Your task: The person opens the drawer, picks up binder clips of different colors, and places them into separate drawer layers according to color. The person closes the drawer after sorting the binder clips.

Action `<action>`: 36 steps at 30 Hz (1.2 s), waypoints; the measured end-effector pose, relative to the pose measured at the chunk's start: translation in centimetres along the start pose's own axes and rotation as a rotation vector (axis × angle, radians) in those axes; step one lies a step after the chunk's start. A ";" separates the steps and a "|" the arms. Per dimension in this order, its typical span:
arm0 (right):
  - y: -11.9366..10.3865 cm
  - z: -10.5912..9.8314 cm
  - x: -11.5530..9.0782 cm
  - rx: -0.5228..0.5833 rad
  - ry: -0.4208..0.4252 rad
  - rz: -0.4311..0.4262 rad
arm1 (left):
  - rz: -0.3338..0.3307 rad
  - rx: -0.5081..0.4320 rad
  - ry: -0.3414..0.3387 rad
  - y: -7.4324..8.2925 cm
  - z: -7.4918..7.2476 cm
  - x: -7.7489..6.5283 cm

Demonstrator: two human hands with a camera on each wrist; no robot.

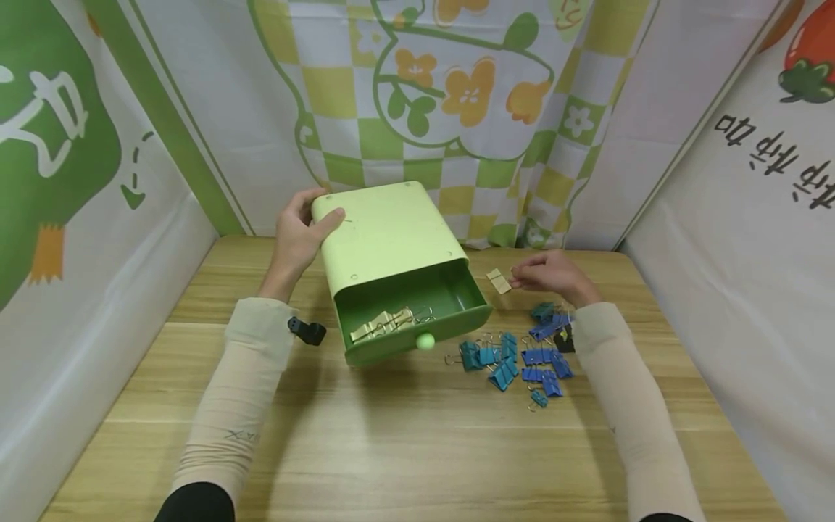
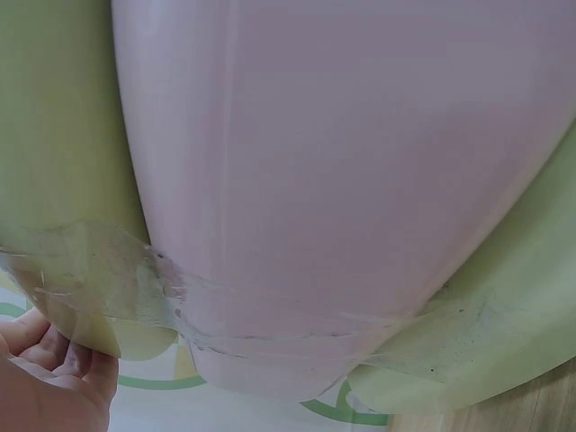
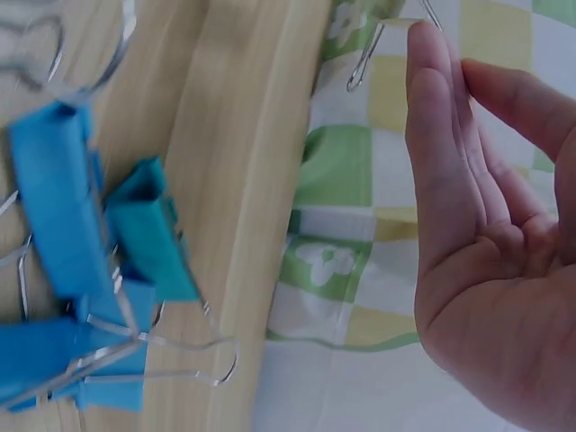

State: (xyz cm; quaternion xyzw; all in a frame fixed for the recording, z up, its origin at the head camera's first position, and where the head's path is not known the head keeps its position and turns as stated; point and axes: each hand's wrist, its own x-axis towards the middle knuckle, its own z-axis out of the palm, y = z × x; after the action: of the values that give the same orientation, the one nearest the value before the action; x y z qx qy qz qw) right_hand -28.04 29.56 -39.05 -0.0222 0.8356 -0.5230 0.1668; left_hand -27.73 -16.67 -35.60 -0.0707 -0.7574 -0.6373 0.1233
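Note:
My left hand (image 1: 298, 232) grips the back left corner of a light green drawer box (image 1: 394, 232), thumb on top; the box is tilted. Its darker green drawer (image 1: 450, 293) is pulled out toward me, with several gold binder clips (image 1: 385, 324) lying at its left side. To the right of the box, my right hand (image 1: 551, 275) pinches a gold binder clip (image 1: 499, 281) above the table. In the right wrist view, that clip's wire handle (image 3: 364, 63) shows past the fingertips. The left wrist view is mostly filled by a pinkish panel (image 2: 342, 180) between green edges crossed by clear tape.
Teal and light blue binder clips (image 1: 504, 373) and darker blue ones (image 1: 551, 383) lie in a group on the wooden table (image 1: 404, 449), right of the drawer and near my right forearm. A patterned curtain (image 1: 430, 109) hangs behind the table's far edge; white printed walls stand at both sides.

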 end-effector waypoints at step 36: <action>-10.8 3.4 -5.3 0.621 -0.073 -0.136 | -0.002 0.009 0.004 0.0 -0.1 0.1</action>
State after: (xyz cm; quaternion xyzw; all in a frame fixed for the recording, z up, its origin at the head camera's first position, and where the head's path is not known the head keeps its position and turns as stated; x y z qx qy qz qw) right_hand -23.48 22.88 -29.53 -0.0447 0.6262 -0.7617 0.1604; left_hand -27.82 -16.75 -35.57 -0.0683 -0.7601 -0.6341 0.1245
